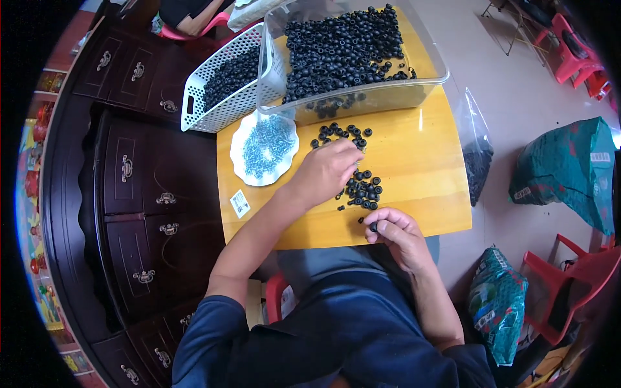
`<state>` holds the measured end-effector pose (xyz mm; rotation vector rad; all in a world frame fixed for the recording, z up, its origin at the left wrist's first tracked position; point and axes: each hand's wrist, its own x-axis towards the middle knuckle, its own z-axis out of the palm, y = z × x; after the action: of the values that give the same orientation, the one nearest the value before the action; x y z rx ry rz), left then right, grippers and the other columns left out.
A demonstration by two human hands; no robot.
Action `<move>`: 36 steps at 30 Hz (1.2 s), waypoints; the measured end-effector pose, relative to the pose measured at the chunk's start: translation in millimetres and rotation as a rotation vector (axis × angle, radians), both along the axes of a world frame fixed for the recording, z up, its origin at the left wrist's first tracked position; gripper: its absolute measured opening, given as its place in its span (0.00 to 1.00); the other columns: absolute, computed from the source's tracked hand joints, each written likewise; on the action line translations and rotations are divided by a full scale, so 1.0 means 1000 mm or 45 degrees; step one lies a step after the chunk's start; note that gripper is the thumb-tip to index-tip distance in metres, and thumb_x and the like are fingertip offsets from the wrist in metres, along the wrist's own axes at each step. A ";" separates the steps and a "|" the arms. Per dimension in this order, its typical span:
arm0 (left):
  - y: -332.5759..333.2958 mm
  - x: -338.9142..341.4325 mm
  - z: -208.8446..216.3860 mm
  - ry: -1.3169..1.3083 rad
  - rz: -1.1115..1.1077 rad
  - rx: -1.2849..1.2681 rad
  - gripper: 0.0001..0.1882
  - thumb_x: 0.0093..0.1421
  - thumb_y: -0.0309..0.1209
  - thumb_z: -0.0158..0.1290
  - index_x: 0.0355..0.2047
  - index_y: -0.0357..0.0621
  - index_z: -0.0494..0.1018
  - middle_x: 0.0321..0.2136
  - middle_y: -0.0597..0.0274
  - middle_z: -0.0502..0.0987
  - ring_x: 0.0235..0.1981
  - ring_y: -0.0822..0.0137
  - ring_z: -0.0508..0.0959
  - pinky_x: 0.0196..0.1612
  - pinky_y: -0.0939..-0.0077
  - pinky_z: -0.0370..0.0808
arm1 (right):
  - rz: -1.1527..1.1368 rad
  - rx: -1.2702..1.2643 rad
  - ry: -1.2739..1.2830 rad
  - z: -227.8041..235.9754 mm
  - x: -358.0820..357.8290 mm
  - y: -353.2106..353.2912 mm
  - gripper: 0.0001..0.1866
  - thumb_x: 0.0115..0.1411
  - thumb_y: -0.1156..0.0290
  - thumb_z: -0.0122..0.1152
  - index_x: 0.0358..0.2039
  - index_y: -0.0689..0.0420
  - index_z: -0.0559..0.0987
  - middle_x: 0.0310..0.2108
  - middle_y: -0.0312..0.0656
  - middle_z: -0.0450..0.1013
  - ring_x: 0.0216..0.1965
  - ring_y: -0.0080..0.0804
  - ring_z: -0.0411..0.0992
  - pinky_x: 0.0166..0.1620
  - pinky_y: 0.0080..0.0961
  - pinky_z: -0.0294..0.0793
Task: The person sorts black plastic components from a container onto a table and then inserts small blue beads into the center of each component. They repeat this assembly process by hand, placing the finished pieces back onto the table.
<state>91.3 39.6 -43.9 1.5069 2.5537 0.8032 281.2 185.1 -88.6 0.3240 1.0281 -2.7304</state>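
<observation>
My left hand (pixel 323 169) reaches over small black round parts with holes in them (pixel 363 189), lying loose on the yellow tabletop (pixel 427 161). Its fingers are bent and drawn together at the fingertips; whatever they pinch is too small to make out. Close to the table's front edge, my right hand (pixel 402 238) grips one black round part (pixel 373 227) between thumb and fingers. A tiny black piece (pixel 361 220) lies just beside those fingers. More black parts (pixel 333 131) lie scattered beyond my left hand.
A clear plastic bin (pixel 369 102) of black parts stands at the back, a white perforated basket (pixel 194 116) to its left. A white scalloped dish (pixel 237 155) holds small bluish pieces. Dark drawers (pixel 142 168) line the left; green bags (pixel 556 161) and a red chair (pixel 569 291) are right.
</observation>
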 end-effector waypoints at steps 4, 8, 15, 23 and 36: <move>-0.002 -0.001 -0.002 0.032 0.051 0.067 0.08 0.56 0.23 0.58 0.37 0.41 0.78 0.37 0.54 0.79 0.36 0.51 0.81 0.39 0.63 0.79 | -0.007 -0.016 -0.002 0.001 -0.001 0.001 0.12 0.67 0.67 0.56 0.44 0.62 0.78 0.33 0.38 0.76 0.35 0.24 0.73 0.43 0.21 0.73; -0.015 -0.003 0.000 0.071 0.101 0.019 0.06 0.55 0.24 0.59 0.34 0.42 0.79 0.33 0.56 0.80 0.34 0.54 0.81 0.37 0.66 0.79 | 0.001 -0.016 0.016 0.002 -0.001 0.000 0.12 0.67 0.67 0.57 0.44 0.62 0.78 0.33 0.38 0.76 0.35 0.23 0.73 0.43 0.20 0.73; -0.020 -0.002 -0.003 0.110 0.141 -0.043 0.05 0.55 0.25 0.59 0.32 0.44 0.80 0.29 0.59 0.80 0.31 0.56 0.81 0.34 0.66 0.78 | -0.013 -0.028 -0.001 0.004 -0.003 0.001 0.12 0.67 0.66 0.57 0.44 0.62 0.78 0.33 0.38 0.76 0.35 0.23 0.74 0.43 0.20 0.73; -0.016 -0.001 0.002 0.085 0.118 -0.130 0.04 0.55 0.28 0.58 0.31 0.45 0.80 0.29 0.60 0.79 0.31 0.56 0.80 0.34 0.64 0.78 | -0.017 -0.025 -0.013 0.004 -0.003 0.001 0.13 0.67 0.65 0.58 0.44 0.61 0.78 0.33 0.38 0.76 0.35 0.23 0.74 0.43 0.20 0.73; -0.017 0.000 -0.002 0.150 0.002 -0.147 0.08 0.52 0.28 0.62 0.34 0.47 0.82 0.28 0.62 0.76 0.31 0.58 0.79 0.32 0.67 0.77 | -0.011 -0.029 -0.042 0.003 -0.002 0.001 0.12 0.67 0.66 0.58 0.44 0.62 0.78 0.33 0.38 0.76 0.35 0.23 0.74 0.43 0.20 0.73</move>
<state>91.0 22.7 -45.5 1.5608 2.6330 0.5725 279.2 185.9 -85.2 0.3697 0.9887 -2.7324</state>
